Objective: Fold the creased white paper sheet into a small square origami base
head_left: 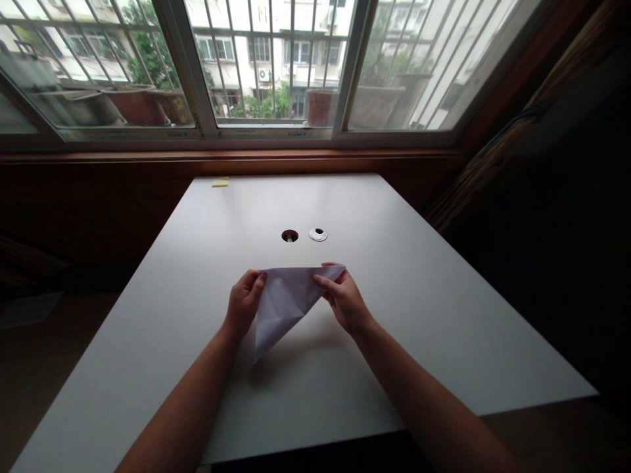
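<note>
A sheet of white paper (pixel 282 303) folded into a triangle is held just above the white table (pixel 394 315), its long edge away from me and its point toward me. My left hand (pixel 243 303) pinches the paper's left corner with curled fingers. My right hand (pixel 344 299) pinches the right part of the long edge between thumb and fingers.
A round cable hole (pixel 290 235) and its loose white cap (pixel 318 234) lie in the table just beyond the paper. A small yellow note (pixel 220 182) sits at the far left edge. A barred window (pixel 276 66) runs behind the table. Dark furniture stands to the right.
</note>
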Motion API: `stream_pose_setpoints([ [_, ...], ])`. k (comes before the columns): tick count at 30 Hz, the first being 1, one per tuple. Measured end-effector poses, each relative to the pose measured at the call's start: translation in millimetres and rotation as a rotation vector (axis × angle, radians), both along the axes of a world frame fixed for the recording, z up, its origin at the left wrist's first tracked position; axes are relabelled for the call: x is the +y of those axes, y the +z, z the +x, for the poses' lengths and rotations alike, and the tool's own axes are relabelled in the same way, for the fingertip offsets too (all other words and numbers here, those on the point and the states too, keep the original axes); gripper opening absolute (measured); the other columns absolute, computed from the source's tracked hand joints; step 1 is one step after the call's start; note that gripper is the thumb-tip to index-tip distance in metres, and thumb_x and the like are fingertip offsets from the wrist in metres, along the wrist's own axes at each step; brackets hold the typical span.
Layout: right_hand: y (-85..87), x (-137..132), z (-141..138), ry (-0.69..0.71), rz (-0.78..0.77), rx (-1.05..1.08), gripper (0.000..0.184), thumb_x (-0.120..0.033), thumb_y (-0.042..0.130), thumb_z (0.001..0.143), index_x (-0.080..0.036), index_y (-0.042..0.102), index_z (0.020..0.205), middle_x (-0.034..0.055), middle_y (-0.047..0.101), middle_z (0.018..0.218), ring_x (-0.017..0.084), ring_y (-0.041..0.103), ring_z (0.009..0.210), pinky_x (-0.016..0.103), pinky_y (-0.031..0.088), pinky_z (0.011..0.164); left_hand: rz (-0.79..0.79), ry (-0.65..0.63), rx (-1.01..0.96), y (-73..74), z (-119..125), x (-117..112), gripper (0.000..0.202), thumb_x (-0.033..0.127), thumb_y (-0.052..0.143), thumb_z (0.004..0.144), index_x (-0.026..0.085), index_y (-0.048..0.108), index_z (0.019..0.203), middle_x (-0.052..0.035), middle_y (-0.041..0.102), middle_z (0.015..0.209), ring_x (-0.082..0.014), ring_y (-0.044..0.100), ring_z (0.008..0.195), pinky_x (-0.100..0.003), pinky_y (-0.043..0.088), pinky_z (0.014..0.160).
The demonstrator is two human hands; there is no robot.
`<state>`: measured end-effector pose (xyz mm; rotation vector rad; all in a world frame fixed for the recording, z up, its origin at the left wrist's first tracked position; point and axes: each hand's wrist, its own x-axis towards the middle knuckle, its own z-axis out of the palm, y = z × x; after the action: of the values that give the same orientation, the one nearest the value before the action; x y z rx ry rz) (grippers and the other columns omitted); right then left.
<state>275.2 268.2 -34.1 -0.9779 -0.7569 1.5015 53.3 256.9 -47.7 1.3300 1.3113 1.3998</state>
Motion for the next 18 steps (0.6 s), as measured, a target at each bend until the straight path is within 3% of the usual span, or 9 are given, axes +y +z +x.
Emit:
stream_pose_setpoints([
  [13, -0.2, 3.3, -0.2, -0.061, 0.017, -0.004, 0.055, -0.027, 0.084, 0.063, -0.026, 0.054, 0.108, -0.0024, 0.066, 0.09, 0.015, 0.064, 0.077, 0.027, 0.052, 0.069, -0.004, -0.063, -0.163, -4.6, -0.4, 2.4, 0.028, 0.042, 0.07, 0.081, 0.018, 0.063, 0.093, -0.0023, 0.068, 0.084, -0.0153, 0.062, 0.076, -0.025, 0.046, 0.069],
  [18, 1.1, -2.4, -5.9, -0.031, 0.049, 0.018, 0.058, -0.026, 0.082, 0.067, -0.03, 0.051, 0.116, -0.0027, 0.067, 0.095, 0.016, 0.065, 0.085, 0.03, 0.054, 0.078, 0.034, -0.046, -0.163, -2.3, -0.2, 0.7, 0.025, 0.038, 0.07, 0.082, 0.018, 0.063, 0.094, -0.0023, 0.069, 0.086, -0.0152, 0.063, 0.078, -0.025, 0.048, 0.071],
])
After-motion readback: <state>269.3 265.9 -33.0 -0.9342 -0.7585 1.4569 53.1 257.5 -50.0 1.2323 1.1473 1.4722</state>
